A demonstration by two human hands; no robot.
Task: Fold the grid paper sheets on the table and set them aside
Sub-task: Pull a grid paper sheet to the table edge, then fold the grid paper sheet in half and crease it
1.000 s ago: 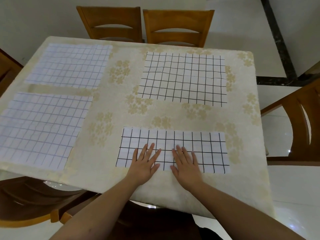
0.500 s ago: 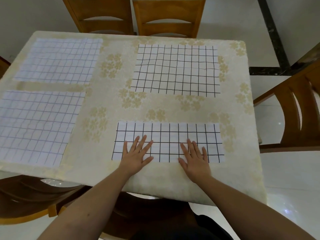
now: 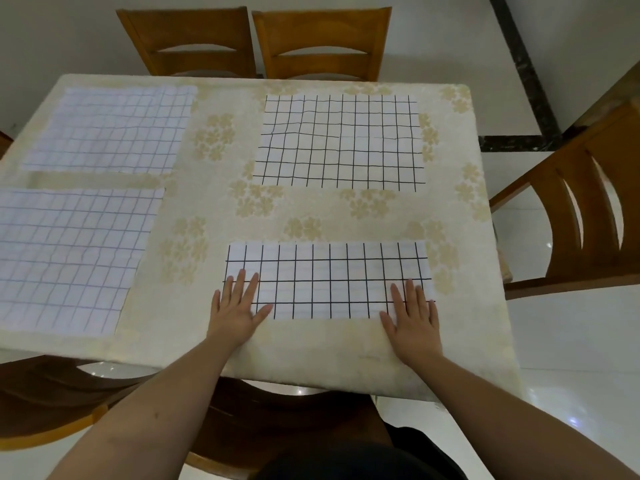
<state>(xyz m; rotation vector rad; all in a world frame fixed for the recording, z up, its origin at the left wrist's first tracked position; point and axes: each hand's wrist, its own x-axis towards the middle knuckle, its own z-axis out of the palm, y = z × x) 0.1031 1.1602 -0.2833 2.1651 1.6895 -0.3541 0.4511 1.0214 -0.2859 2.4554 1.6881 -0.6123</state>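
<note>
Likely light, limp and slippery, the folded grid sheet (image 3: 329, 280) at six o'clock on the tabletop (image 3: 311, 216) lies pinned under straight, spread fingers (image 3: 239, 285) of both flat hands, and lifts best by its end corners.

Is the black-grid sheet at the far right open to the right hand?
Probably yes: the right hand lies flat on the folded sheet, and only bare tablecloth separates it from the far sheet.

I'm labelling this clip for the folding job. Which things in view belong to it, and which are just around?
Part of the job:
- half-height black-grid paper sheet, pressed flat by left hand and right hand
- full black-grid paper sheet
- two faint blue-grid paper sheets

Just around:
- cream floral tablecloth
- brown wooden chairs
</note>
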